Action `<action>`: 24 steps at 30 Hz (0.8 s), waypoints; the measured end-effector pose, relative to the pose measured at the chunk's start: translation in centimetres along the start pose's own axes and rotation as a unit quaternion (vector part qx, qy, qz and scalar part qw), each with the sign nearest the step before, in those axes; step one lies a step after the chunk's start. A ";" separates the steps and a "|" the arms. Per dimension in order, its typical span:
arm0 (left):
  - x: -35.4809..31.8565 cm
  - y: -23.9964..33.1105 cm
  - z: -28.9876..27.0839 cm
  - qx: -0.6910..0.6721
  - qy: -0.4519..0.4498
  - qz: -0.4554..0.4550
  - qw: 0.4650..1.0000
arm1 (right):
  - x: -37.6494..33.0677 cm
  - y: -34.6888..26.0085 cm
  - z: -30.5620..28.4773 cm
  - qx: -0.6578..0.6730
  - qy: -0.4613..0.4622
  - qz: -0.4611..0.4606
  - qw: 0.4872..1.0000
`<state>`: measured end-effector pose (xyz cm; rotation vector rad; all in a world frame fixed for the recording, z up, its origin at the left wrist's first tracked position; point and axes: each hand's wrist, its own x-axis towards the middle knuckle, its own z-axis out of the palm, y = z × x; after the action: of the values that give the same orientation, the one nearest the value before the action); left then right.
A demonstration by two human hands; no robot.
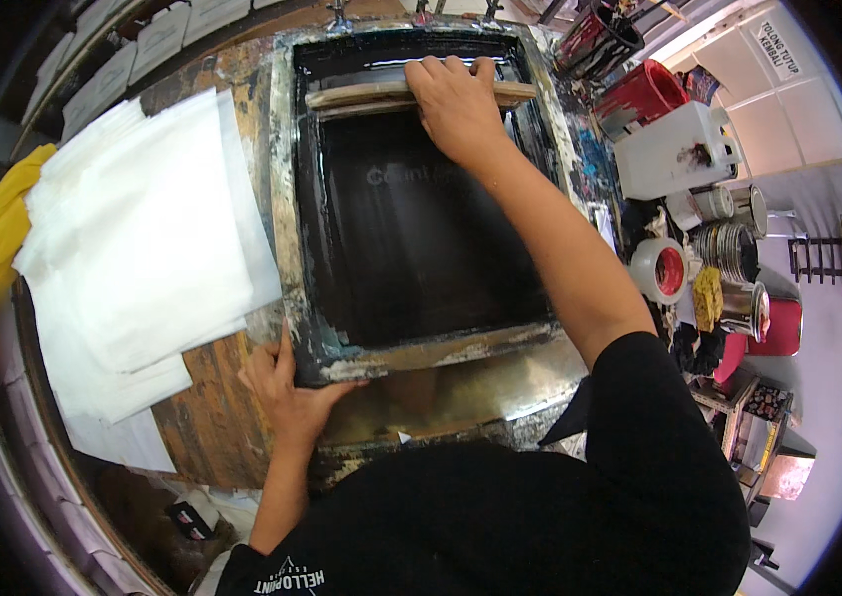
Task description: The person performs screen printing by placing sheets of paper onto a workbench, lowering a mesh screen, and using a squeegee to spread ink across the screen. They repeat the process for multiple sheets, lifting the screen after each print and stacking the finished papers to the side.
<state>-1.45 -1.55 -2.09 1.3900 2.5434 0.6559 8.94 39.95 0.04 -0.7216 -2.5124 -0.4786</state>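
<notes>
A screen printing frame (pixel 290 238) lies flat on the worktable, its mesh (pixel 431 268) dark with black ink and faint lettering showing through. Toward the far end of the mesh, my right hand (pixel 456 104) grips a wooden-handled squeegee (pixel 361 95) from above, fingers wrapped over the handle. The squeegee spans most of the frame's width, and its blade is mostly hidden. My left hand (pixel 292 392) rests at the near left corner of the frame, thumb and fingers spread against its edge, holding nothing.
White sheets (pixel 143 238) are stacked left of the frame, beside a yellow cloth (pixel 5 223). Along the right stand a red-stained bucket (pixel 644 94), a white jerrycan (pixel 674 149), a tape roll (pixel 659 270) and several cans. Clamps (pixel 338 14) sit at the frame's far edge.
</notes>
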 end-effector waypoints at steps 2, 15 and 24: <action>0.0 0.1 0.0 0.007 0.014 0.007 1.000 | -2.4 -1.3 -1.4 0.000 -0.030 0.009 1.000; -0.2 0.5 0.3 -0.035 0.044 0.005 0.998 | -16.1 -9.6 -18.1 0.054 -0.214 0.019 0.975; 1.0 5.1 -3.4 -0.432 0.130 0.062 0.890 | -13.5 -8.5 -25.0 0.090 -0.059 0.012 0.994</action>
<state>0.66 0.69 3.29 1.1541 1.8548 1.8068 22.86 16.52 11.79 -0.7279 -2.6123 -0.2035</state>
